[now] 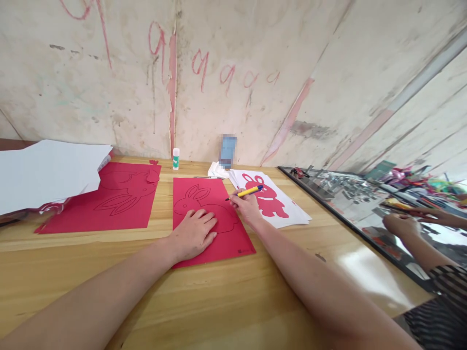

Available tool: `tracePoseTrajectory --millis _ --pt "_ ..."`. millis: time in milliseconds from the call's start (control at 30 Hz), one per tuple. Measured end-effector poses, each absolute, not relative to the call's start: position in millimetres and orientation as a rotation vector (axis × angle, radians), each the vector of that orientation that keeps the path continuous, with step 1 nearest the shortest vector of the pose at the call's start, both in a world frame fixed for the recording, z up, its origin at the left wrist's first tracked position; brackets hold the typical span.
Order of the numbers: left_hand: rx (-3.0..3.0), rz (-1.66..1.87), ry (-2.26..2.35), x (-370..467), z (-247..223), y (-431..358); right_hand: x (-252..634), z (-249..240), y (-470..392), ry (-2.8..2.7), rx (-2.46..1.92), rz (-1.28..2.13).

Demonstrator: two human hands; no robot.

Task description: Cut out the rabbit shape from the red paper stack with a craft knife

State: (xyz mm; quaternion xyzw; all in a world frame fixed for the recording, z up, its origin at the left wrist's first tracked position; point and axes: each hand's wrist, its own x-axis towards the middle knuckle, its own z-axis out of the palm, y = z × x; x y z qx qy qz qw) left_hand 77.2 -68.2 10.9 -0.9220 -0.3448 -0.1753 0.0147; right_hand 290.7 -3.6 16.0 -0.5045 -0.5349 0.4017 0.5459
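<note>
A sheet of red paper (215, 250) with a rabbit outline drawn on it lies in front of me on the wooden table. My left hand (195, 233) rests flat on the sheet's lower left, fingers stretched over part of the drawing. In my right hand (247, 206) is a yellow pen (248, 192) with a blue end, its dark tip pointing left near the sheet's right edge. Whether the tip touches the paper I cannot tell. Just right of that hand, a red rabbit cutout (272, 203) lies on a stack of white paper (297, 214).
Left lie more red sheets (127, 214) with rabbit outlines, partly under white paper (47, 170). A glue stick (175, 159) and crumpled tissue (217, 170) stand near the wall. At right, another person's hands (403, 226) work over a dark-edged board (339, 209) with scattered craft materials.
</note>
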Motion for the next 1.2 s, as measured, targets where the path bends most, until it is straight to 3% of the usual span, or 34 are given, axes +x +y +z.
tracePoseTrajectory --millis 367,1200 --pt "-2.902 -0.426 -1.082 77.5 7.8 -67.2 286.9 5.3 -9.0 -1.516 -1.231 0.772" --pt "-2.956 -0.313 -1.089 79.2 14.8 -66.8 289.6 1.0 -6.0 -1.544 -1.254 0.745"
